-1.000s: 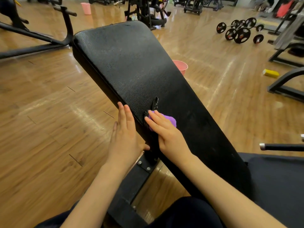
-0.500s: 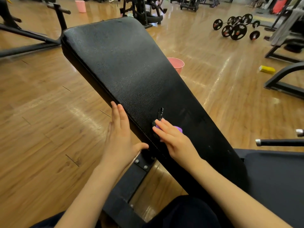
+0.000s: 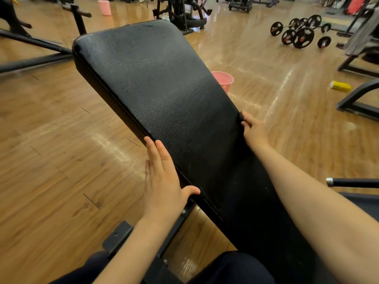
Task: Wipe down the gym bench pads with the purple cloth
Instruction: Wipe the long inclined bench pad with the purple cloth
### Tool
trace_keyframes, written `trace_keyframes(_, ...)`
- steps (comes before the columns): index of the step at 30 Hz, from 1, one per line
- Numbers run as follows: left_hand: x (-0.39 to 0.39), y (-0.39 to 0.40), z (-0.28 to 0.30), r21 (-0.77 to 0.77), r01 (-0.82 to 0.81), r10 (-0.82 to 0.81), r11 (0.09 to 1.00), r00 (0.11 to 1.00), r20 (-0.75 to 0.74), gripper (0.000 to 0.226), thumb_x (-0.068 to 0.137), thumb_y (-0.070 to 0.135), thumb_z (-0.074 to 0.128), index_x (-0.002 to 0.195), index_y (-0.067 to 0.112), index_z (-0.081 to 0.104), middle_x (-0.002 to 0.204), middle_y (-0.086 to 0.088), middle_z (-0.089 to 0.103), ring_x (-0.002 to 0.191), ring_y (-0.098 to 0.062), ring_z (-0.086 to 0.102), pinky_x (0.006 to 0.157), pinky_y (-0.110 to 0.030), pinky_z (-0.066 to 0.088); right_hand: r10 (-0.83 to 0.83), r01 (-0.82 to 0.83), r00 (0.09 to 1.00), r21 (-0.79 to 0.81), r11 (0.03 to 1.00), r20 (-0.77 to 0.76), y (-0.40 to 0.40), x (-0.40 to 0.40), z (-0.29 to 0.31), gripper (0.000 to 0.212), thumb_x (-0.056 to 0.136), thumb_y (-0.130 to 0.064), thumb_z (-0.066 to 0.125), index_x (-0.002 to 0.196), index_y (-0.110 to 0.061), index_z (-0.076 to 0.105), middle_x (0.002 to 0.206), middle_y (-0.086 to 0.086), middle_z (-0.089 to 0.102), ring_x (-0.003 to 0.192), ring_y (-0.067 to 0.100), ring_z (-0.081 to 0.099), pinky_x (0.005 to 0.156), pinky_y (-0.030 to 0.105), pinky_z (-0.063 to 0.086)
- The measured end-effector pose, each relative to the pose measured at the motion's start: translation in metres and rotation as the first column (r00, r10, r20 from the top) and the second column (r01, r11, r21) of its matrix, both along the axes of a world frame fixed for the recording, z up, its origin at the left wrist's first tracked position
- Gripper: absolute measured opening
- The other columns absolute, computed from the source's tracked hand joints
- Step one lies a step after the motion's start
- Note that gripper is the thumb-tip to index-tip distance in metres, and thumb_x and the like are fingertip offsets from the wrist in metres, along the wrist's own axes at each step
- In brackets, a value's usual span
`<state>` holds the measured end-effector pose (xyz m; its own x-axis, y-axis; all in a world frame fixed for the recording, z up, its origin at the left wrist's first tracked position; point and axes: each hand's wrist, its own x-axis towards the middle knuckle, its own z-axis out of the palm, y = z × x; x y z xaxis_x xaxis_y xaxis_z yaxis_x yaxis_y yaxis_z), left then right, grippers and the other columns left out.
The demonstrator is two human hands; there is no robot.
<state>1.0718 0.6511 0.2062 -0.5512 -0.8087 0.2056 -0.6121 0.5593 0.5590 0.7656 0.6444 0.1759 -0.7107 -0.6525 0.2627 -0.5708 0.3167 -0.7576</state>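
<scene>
The black bench back pad [image 3: 155,83] slopes up and away from me in the head view. My left hand [image 3: 162,181] rests flat against its left edge, fingers straight and thumb on the pad's surface. My right hand [image 3: 253,131] is at the pad's right edge with its fingers curled over the rim. The purple cloth is hidden under that hand; only a small dark bit shows at the fingertips. A second black pad [image 3: 361,203] lies at the lower right.
A pink bucket [image 3: 224,80] stands on the wooden floor just behind the pad's right side. Barbell plates [image 3: 301,35] and a yellow block [image 3: 340,86] lie at the right. Black machine frames [image 3: 34,60] flank both sides. A chrome-tipped bar [image 3: 348,182] sticks out near my right forearm.
My right hand swept with the cloth from the pad's left side across to its right edge, and the purple is now out of sight. My left hand stayed on the left edge.
</scene>
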Motion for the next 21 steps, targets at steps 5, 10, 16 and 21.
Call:
trace_keyframes(5,-0.001,-0.001,0.0,0.018,0.003,-0.003,1.0,1.0,-0.005,0.14,0.062,0.055,0.076,0.128,0.012,-0.039,0.124,0.0,-0.058,0.131,-0.014,-0.027,0.111,-0.026,-0.009,-0.031,0.031,0.999,-0.011,0.999,0.018,0.011,0.016,-0.005,0.042,0.092,0.003,0.046,0.133,-0.003,0.048,0.139,0.008,0.046,0.131,0.018,0.039,0.105,0.016,0.024)
trace_keyframes(10,-0.005,0.003,0.002,0.027,-0.02,0.02,0.999,1.0,-0.016,0.143,0.06,0.049,0.081,0.136,0.004,-0.033,0.129,-0.004,-0.054,0.142,-0.022,-0.018,0.114,-0.027,-0.006,0.023,-0.026,0.999,-0.085,0.996,-0.037,0.05,0.082,-0.006,0.043,0.085,0.015,0.046,0.124,-0.001,0.056,0.134,0.011,0.051,0.125,0.016,0.045,0.105,0.017,0.029)
trace_keyframes(16,-0.002,0.001,0.001,-0.026,-0.004,0.004,1.0,1.0,0.011,0.143,0.056,0.044,0.086,0.14,0.005,-0.023,0.14,-0.01,-0.037,0.144,-0.028,-0.01,0.114,-0.03,-0.001,0.339,-0.353,0.928,-0.076,0.933,-0.151,0.083,0.176,-0.008,0.049,0.08,0.011,0.044,0.124,-0.005,0.056,0.134,0.001,0.047,0.131,0.016,0.037,0.106,0.011,0.027)
trace_keyframes(21,0.006,-0.002,0.004,-0.037,0.057,-0.055,0.998,0.998,0.032,0.142,0.059,0.042,0.086,0.134,0.01,-0.03,0.135,-0.007,-0.044,0.143,-0.024,-0.015,0.117,-0.034,0.002,0.473,-0.487,0.827,0.032,0.873,-0.304,0.09,0.187,0.001,0.044,0.086,-0.007,0.039,0.127,-0.009,0.055,0.137,0.003,0.049,0.133,0.014,0.033,0.11,0.015,0.022)
